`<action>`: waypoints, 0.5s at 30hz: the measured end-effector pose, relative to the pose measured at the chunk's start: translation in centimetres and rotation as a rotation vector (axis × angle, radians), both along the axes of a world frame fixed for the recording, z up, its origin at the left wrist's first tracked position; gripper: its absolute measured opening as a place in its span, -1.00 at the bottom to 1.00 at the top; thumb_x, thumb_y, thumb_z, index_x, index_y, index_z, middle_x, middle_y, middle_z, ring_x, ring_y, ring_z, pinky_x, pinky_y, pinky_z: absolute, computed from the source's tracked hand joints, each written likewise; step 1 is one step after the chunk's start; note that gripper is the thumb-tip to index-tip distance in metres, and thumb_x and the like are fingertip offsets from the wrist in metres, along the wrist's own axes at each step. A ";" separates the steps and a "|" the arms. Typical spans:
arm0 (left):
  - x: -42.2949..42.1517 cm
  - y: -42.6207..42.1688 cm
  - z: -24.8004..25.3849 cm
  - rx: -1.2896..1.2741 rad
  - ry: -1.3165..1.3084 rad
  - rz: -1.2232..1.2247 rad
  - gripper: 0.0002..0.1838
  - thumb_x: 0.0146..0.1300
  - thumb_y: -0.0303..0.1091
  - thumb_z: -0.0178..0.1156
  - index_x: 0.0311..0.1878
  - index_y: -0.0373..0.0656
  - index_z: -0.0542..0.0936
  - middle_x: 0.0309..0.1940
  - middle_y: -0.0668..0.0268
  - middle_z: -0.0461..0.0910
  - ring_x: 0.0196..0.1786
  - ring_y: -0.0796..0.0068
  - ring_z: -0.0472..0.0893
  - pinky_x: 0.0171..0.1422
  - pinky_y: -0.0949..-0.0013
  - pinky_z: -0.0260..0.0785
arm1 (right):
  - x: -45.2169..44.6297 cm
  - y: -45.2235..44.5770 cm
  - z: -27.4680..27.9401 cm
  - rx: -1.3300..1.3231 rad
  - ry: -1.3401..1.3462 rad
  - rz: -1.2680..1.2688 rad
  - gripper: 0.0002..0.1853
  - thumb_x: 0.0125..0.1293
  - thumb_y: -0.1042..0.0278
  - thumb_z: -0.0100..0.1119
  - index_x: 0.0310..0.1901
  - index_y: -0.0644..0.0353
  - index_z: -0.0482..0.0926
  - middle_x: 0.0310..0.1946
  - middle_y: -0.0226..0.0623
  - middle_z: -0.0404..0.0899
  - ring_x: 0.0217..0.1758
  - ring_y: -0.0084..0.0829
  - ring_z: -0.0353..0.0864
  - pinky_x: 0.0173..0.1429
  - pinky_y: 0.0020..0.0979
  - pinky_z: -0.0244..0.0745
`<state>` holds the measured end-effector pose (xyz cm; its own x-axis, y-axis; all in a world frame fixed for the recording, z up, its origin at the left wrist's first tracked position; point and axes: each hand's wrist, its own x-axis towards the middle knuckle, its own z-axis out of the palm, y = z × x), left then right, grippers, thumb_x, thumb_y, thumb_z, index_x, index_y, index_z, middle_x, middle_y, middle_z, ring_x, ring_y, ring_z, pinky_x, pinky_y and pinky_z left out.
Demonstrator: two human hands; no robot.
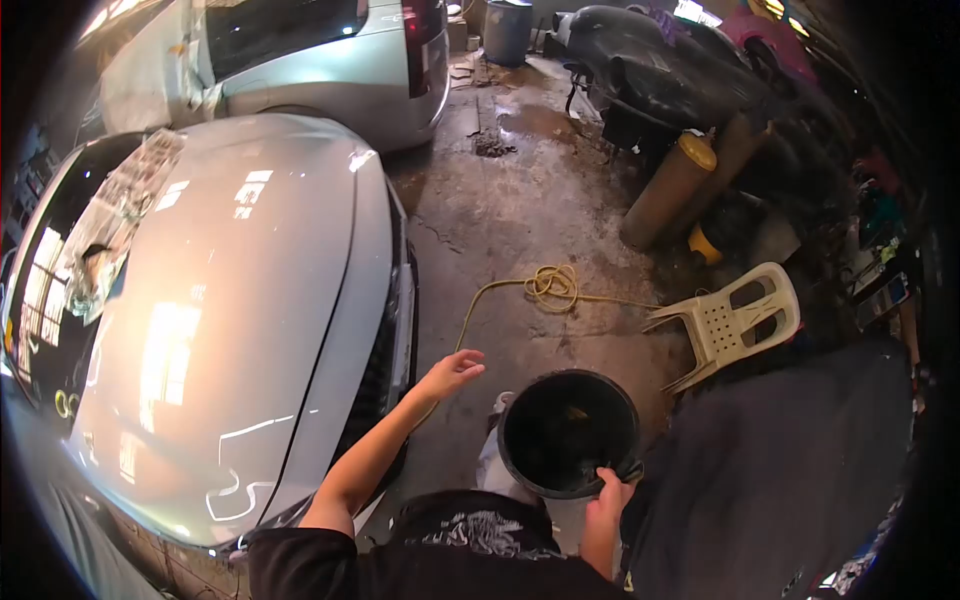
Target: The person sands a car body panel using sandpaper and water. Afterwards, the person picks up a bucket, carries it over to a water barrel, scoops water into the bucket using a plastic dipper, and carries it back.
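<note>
My left hand (452, 376) is held out in front of me, near the front edge of the silver car (230, 300), with its fingers partly spread and nothing in it. A round black bucket (568, 385) stands in front of me, its dark inside facing up. At the bucket's lower right rim, my right hand (609, 494) has its fingers closed on the rim. What lies deep inside the bucket is too dark to make out.
A yellow hose (552, 287) lies coiled on the concrete floor. To the right are a cream plastic chair (735, 325) and a gas cylinder (672, 188). A second vehicle (330, 70) and a blue drum (508, 35) stand farther back.
</note>
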<state>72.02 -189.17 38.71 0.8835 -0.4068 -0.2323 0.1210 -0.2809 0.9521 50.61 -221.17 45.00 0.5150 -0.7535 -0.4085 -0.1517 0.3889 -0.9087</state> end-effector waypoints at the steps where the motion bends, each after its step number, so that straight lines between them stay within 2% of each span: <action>1: 2.1 -1.9 -1.3 -0.046 0.096 0.026 -0.42 0.37 0.04 0.25 0.34 -0.04 0.47 0.10 0.19 0.63 0.17 0.35 0.60 0.17 0.18 0.48 | 3.4 -1.2 0.1 0.005 0.003 -0.001 -0.29 -0.10 0.74 0.24 0.23 0.33 0.45 0.08 -0.22 0.59 0.03 -0.29 0.61 0.16 -0.27 0.50; 3: 6.0 -5.4 -1.1 -0.117 0.376 0.097 -0.23 0.33 0.22 0.23 0.48 0.03 0.31 0.29 0.13 0.48 0.35 0.22 0.45 0.23 -0.03 0.43 | 11.7 -3.1 0.8 0.037 0.045 0.139 -0.33 -0.09 0.74 0.25 0.20 0.33 0.48 0.04 -0.25 0.61 0.02 -0.32 0.61 0.17 -0.30 0.49; 4: 7.3 -7.0 -0.9 -0.164 0.471 0.140 -0.10 0.28 0.33 0.21 0.54 0.06 0.20 0.37 0.11 0.38 0.41 0.15 0.36 0.22 -0.24 0.38 | 15.6 -5.1 -2.8 0.048 -0.138 0.198 -0.36 -0.07 0.72 0.28 0.18 0.30 0.49 0.00 -0.27 0.61 0.00 -0.35 0.61 0.15 -0.32 0.49; 5: 9.3 -8.7 1.1 -0.126 0.506 0.206 -0.08 0.29 0.33 0.20 0.53 -0.05 0.21 0.37 0.08 0.38 0.41 0.19 0.36 0.30 -0.09 0.37 | 19.7 -5.1 -2.9 0.070 -0.131 0.193 -0.36 -0.07 0.72 0.28 0.18 0.30 0.49 0.00 -0.27 0.61 0.00 -0.35 0.61 0.15 -0.32 0.49; 7: 14.0 -11.1 -1.3 -0.051 0.357 0.396 -0.08 0.28 0.19 0.30 0.51 -0.18 0.20 0.33 0.08 0.43 0.36 0.24 0.44 0.34 0.13 0.37 | 28.8 -6.3 -2.3 0.060 -0.114 0.349 -0.40 -0.05 0.72 0.28 0.14 0.28 0.50 -0.05 -0.31 0.60 -0.02 -0.39 0.61 0.13 -0.37 0.49; 9: 19.1 -12.3 2.8 -0.173 0.336 0.575 -0.17 0.26 -0.06 0.40 0.45 -0.29 0.26 0.24 0.09 0.52 0.26 0.31 0.53 0.33 0.31 0.38 | 37.2 -6.0 0.0 0.048 -0.167 0.410 -0.40 -0.05 0.72 0.29 0.13 0.27 0.50 -0.07 -0.33 0.60 -0.04 -0.42 0.60 0.11 -0.39 0.49; 10: 22.1 -12.1 0.5 -0.322 0.317 0.660 -0.27 0.24 -0.26 0.42 0.39 -0.29 0.33 0.15 0.15 0.59 0.16 0.36 0.59 0.30 0.30 0.40 | 41.3 -5.6 0.7 0.042 -0.220 0.462 -0.41 -0.05 0.73 0.29 0.12 0.26 0.50 -0.09 -0.35 0.59 -0.06 -0.44 0.59 0.08 -0.41 0.49; 11: 24.7 -12.5 0.8 -0.317 0.330 0.806 -0.38 0.26 -0.31 0.40 0.32 -0.28 0.41 0.13 0.16 0.61 0.16 0.36 0.59 0.30 0.29 0.41 | 45.3 -5.4 1.1 0.045 -0.225 0.468 -0.41 -0.05 0.73 0.29 0.12 0.26 0.50 -0.09 -0.35 0.59 -0.06 -0.44 0.59 0.08 -0.41 0.49; 13: 30.9 -12.1 -1.2 -0.413 0.332 0.791 -0.45 0.24 -0.42 0.36 0.28 -0.27 0.44 0.10 0.16 0.62 0.14 0.34 0.60 0.28 0.28 0.43 | 53.7 -5.4 1.2 -0.022 -0.137 0.602 -0.41 -0.06 0.74 0.30 0.11 0.26 0.50 -0.13 -0.37 0.58 -0.13 -0.47 0.57 0.03 -0.44 0.50; 15: 38.0 -12.6 -1.8 -0.459 0.364 0.815 -0.48 0.17 -0.58 0.30 0.24 -0.28 0.47 0.06 0.16 0.64 0.11 0.32 0.61 0.24 0.28 0.45 | 63.1 -6.3 -0.8 -0.012 -0.236 0.634 -0.43 -0.06 0.71 0.33 0.09 0.26 0.52 -0.17 -0.38 0.58 -0.16 -0.50 0.55 -0.02 -0.44 0.51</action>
<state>110.01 -201.78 36.90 0.8387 0.1722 -0.5166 0.4189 0.4023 0.8141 113.74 -227.43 44.21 0.9332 -0.2804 -0.2247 -0.1444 0.2798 -0.9491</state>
